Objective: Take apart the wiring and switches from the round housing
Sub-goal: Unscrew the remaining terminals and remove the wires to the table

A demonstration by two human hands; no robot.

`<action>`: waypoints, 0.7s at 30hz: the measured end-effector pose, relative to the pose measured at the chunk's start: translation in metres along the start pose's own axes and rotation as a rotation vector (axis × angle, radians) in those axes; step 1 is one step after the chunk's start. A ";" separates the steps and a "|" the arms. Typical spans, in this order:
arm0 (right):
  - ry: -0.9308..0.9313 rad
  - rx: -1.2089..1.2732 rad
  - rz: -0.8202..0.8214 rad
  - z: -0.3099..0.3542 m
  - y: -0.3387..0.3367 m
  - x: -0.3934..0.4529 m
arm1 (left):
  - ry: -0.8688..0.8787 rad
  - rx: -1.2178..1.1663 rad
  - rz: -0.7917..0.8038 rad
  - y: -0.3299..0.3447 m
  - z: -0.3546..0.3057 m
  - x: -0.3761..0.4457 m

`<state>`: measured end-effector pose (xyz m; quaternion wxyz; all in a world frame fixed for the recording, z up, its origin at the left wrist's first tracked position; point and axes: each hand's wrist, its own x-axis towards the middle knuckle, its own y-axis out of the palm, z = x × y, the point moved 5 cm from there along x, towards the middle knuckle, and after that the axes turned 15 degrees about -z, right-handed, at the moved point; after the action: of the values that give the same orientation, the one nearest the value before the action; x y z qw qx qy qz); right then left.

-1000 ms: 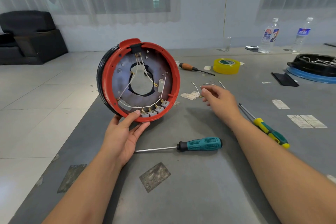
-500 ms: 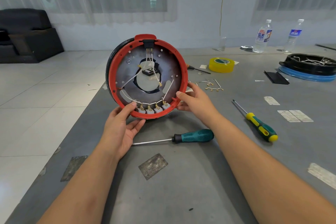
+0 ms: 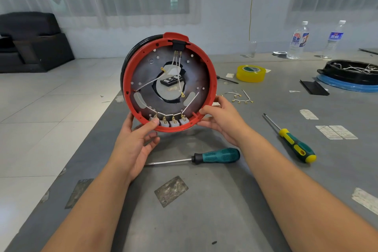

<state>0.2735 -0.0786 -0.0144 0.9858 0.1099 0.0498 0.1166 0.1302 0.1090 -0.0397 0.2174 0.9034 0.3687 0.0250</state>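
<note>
Both hands are gripping the upright round housing by its lower rim; left hand thumb is lying nearest the switches.

The right hand, which a second earlier had been stretched out over the loose wires on the desk, was brought back and laid against the lower right rim of the round housing, thumb on the red edge. The housing was turned to face the camera more squarely and raised slightly. The thumb of the left hand was shifted onto the leftmost of the switches.
</note>
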 end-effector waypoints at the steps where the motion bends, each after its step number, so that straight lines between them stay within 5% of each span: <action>1: 0.003 0.002 -0.001 0.000 0.001 -0.001 | 0.004 -0.009 0.004 0.001 -0.001 0.000; 21: 0.010 -0.117 0.091 -0.010 0.027 -0.019 | -0.080 -0.263 -0.026 0.008 0.013 0.002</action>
<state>0.2484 -0.0557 -0.0168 0.9840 0.0535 0.0428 0.1647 0.1394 0.0999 -0.0487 0.3487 0.8625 0.3652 0.0343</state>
